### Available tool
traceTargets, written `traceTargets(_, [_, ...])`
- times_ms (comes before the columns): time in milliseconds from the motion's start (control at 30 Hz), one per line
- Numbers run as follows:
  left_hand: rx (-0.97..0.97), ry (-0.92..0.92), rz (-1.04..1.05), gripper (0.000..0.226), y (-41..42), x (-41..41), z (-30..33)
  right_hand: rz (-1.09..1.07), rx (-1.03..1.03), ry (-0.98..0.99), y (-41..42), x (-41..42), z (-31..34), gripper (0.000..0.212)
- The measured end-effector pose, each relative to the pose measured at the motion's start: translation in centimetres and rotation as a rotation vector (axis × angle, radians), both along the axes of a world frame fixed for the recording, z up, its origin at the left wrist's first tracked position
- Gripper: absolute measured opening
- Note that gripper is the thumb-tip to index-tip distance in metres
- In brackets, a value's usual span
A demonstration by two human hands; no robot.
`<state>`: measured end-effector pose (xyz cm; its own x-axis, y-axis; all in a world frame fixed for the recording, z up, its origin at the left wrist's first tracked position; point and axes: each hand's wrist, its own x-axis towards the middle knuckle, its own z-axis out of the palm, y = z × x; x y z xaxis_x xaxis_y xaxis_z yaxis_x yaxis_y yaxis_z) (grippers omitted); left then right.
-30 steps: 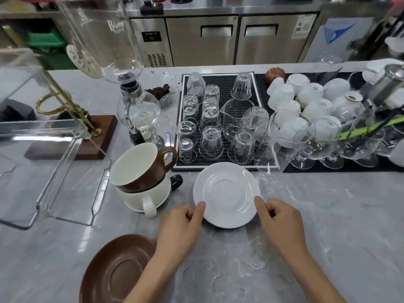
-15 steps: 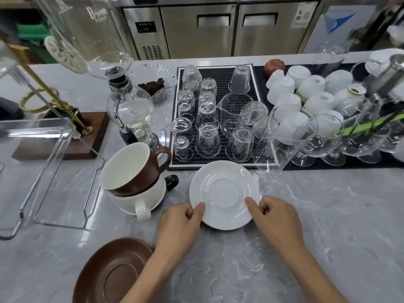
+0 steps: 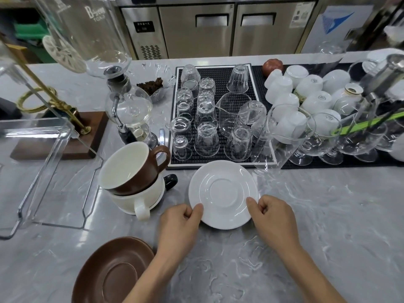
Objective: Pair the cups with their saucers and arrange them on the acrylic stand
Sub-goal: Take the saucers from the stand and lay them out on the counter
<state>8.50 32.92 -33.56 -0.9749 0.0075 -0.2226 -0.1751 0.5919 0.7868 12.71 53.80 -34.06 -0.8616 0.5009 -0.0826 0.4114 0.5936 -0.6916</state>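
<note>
A white saucer [image 3: 223, 193] lies on the grey marble counter in front of me. My left hand [image 3: 180, 226] pinches its near-left rim and my right hand [image 3: 273, 221] pinches its near-right rim. To the left, a brown cup [image 3: 131, 167] with a cream inside sits tilted in a white cup [image 3: 140, 197]; a black handle pokes out behind them. A brown saucer [image 3: 113, 272] lies near the front edge at the lower left. The clear acrylic stand [image 3: 41, 171] is at the far left.
A black mat [image 3: 220, 73] behind the saucer holds several upturned glasses. Right of it are several upturned white cups [image 3: 310, 88] and stemmed glasses [image 3: 328, 136]. A glass siphon brewer [image 3: 129, 108] on a wooden base [image 3: 54, 145] stands behind the stacked cups.
Both hands have slid along the white saucer's rim toward me, closing on its near edge. The saucer has hardly moved on the counter.
</note>
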Motion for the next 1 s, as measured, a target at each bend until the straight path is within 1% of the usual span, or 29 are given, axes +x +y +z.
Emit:
traceTargets(267, [0.141, -0.008, 0.057, 0.054, 0.1, 0.5, -0.3, -0.023, -0.016, 0.02, -0.3, 0.2, 0.1, 0.048])
traceTargets(500, [0.244, -0.037, 0.08, 0.053, 0.1, 1.2, 0.0, -0.041, -0.038, 0.103, -0.5, 0.8, 0.5, 0.046])
traceTargets(700, [0.353, 0.014, 0.071, 0.051, 0.0, 2.4, 0.9, -0.031, -0.035, 0.166, -0.3, 1.7, 1.4, 0.048])
traceTargets(833, [0.355, 0.051, 0.048, 0.05, -0.4, 3.8, 1.9, -0.018, -0.056, 0.223, -0.6, 3.0, 1.9, 0.048])
traceTargets(1000, [0.45, 0.007, 0.036, 0.052, -1.1, 6.2, 1.9, -0.029, -0.096, 0.253, -1.1, 5.3, 2.2, 0.048])
